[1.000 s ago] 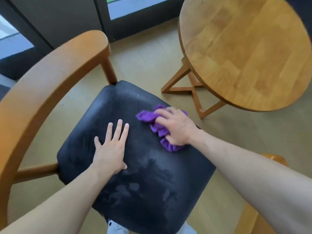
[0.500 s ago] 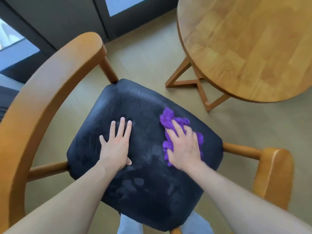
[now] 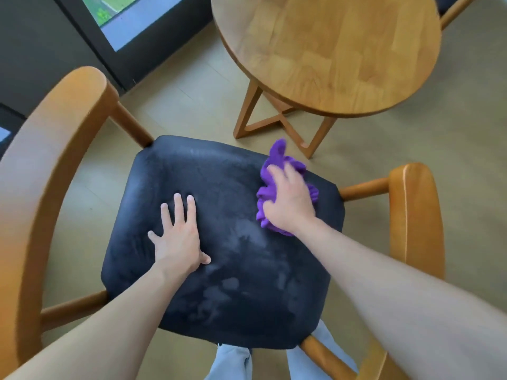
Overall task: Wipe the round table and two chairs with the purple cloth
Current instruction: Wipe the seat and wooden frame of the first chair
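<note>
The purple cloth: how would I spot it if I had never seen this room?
Find the chair with the black seat in the middle of the view. At the seat's far right corner, nearest the round table, the right hand presses down on the cloth. It is bunched and the only bright purple thing among wood and black.

Right hand (image 3: 290, 204) presses purple cloth (image 3: 277, 171) onto black chair seat (image 3: 233, 270).

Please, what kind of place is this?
Probably a home sitting corner or small café. A round wooden table stands beside a wooden armchair with a dark padded seat, near a floor-level window.
</note>
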{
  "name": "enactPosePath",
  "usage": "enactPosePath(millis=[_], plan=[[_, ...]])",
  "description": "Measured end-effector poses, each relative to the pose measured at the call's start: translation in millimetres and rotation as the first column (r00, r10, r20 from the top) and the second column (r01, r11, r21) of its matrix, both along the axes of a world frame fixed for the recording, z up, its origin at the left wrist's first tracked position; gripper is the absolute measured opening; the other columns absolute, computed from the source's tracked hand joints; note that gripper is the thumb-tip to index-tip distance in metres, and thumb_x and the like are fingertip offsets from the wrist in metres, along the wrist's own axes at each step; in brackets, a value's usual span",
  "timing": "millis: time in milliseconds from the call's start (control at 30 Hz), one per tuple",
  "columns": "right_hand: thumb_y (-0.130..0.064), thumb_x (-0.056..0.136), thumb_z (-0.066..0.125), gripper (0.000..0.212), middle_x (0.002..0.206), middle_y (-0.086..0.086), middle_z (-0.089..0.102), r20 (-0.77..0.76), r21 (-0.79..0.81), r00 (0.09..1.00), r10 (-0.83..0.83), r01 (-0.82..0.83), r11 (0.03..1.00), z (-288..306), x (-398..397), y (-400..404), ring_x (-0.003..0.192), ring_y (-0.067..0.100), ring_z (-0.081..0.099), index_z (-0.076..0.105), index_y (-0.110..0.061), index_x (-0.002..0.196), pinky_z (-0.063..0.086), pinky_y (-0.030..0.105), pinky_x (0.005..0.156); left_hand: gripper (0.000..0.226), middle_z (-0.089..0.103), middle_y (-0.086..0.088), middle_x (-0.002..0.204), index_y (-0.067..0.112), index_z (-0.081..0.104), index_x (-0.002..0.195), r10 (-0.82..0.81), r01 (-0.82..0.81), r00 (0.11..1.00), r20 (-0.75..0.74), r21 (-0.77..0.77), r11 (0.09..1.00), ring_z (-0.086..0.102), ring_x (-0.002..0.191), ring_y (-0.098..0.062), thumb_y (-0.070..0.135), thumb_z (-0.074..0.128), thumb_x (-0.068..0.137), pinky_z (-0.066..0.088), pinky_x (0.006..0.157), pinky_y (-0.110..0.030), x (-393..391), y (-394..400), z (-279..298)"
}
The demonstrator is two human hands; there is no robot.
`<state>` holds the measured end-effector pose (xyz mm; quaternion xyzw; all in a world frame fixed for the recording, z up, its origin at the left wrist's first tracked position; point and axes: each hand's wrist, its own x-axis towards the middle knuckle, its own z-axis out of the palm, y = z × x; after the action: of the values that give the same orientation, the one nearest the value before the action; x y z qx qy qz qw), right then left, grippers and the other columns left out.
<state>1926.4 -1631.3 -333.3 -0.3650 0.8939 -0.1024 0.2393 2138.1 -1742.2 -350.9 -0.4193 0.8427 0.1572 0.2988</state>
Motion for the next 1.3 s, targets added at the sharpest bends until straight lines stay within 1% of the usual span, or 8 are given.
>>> enactPosePath(millis=[100, 267, 400, 600, 767, 933, 1067, 1300], plan=[[-0.022, 0.071, 0.069, 0.070, 0.162, 0.000, 0.022, -0.081, 0.171, 0.966, 0.247, -0.230, 0.958, -8, 57, 23, 0.139, 0.036, 0.027, 0.045, -0.025, 0.137, 0.030, 0.055, 0.113, 0.153, -0.031, 0.000, 0.165, 0.024, -0.026, 0.156, 0.000, 0.000, 1.000, -0.002, 0.000, 1.000, -0.013, 0.156, -0.034, 0.054, 0.092, 0.063, 0.038, 0.110, -0.065, 0, -1, 5], [-0.017, 0.070, 0.068, 0.056, 0.140, 0.001, 0.043, 0.071, 0.126, 0.860, 0.505, -0.510, 0.851, 5, 92, 95, 0.117, 0.032, 0.043, 0.052, -0.023, 0.123, 0.042, 0.046, 0.091, 0.145, -0.029, -0.009, 0.163, 0.031, -0.026, 0.156, -0.133, 0.133, 0.991, -0.022, -0.021, 0.991, -0.006, 0.153, -0.042, 0.048, 0.088, 0.069, 0.046, 0.101, -0.064, -9, 8, 18], [-0.026, 0.075, 0.064, 0.065, 0.144, 0.004, 0.037, -0.059, 0.091, 0.995, 0.080, -0.075, 0.993, 11, 37, 91, 0.125, 0.034, 0.044, 0.043, -0.027, 0.137, 0.043, 0.046, 0.096, 0.149, -0.043, -0.006, 0.156, 0.043, -0.038, 0.147, -0.309, 0.310, 0.951, -0.017, 0.044, 0.950, -0.012, 0.151, -0.044, 0.060, 0.085, 0.066, 0.048, 0.099, -0.060, -28, 46, 19], [-0.027, 0.086, 0.061, 0.084, 0.169, 0.004, 0.011, -0.042, 0.176, 0.941, -0.336, 0.338, 0.925, -19, -19, 67, 0.152, 0.037, 0.013, 0.019, -0.029, 0.159, 0.019, 0.059, 0.121, 0.156, -0.045, -0.007, 0.154, 0.043, -0.037, 0.146, -0.266, 0.264, 0.961, 0.081, 0.029, 0.964, -0.017, 0.147, -0.052, 0.060, 0.090, 0.057, 0.046, 0.097, -0.065, -43, 70, -1], [-0.022, 0.080, 0.068, 0.083, 0.164, 0.006, 0.017, -0.035, 0.264, 0.964, -0.262, 0.262, 0.928, -10, 89, 112, 0.136, 0.039, 0.031, 0.026, -0.028, 0.151, 0.037, 0.055, 0.110, 0.152, -0.044, -0.006, 0.156, 0.044, -0.031, 0.150, -0.283, 0.282, 0.958, 0.043, 0.026, 0.959, -0.016, 0.149, -0.050, 0.060, 0.090, 0.059, 0.047, 0.097, -0.064, -39, 65, 6], [-0.015, 0.076, 0.059, 0.042, 0.125, -0.002, 0.043, 0.043, 0.162, 0.954, -0.298, 0.287, 0.944, 11, 66, 117, 0.114, 0.031, 0.049, 0.049, -0.026, 0.114, 0.047, 0.043, 0.085, 0.149, -0.043, -0.007, 0.157, 0.044, -0.032, 0.151, -0.275, 0.275, 0.961, 0.035, 0.015, 0.961, -0.016, 0.149, -0.050, 0.059, 0.088, 0.063, 0.047, 0.100, -0.063, -41, 66, 12], [-0.020, 0.076, 0.067, 0.058, 0.137, 0.004, 0.040, -0.079, -0.013, 0.922, -0.380, 0.380, 0.925, 0, -11, 67, 0.123, 0.034, 0.042, 0.047, -0.024, 0.130, 0.046, 0.050, 0.096, 0.152, -0.040, -0.004, 0.158, 0.046, -0.031, 0.150, -0.273, 0.273, 0.962, 0.014, 0.021, 0.962, -0.016, 0.149, -0.049, 0.059, 0.090, 0.060, 0.048, 0.098, -0.063, -38, 65, 5], [-0.015, 0.068, 0.064, 0.065, 0.134, 0.008, 0.039, -0.097, 0.217, 0.895, -0.436, 0.447, 0.868, -15, 77, 102, 0.123, 0.038, 0.039, 0.040, -0.022, 0.129, 0.045, 0.054, 0.090, 0.154, -0.039, -0.004, 0.160, 0.047, -0.034, 0.148, -0.261, 0.260, 0.965, 0.032, 0.028, 0.965, -0.016, 0.150, -0.050, 0.057, 0.092, 0.059, 0.045, 0.099, -0.068, -39, 65, 5]])
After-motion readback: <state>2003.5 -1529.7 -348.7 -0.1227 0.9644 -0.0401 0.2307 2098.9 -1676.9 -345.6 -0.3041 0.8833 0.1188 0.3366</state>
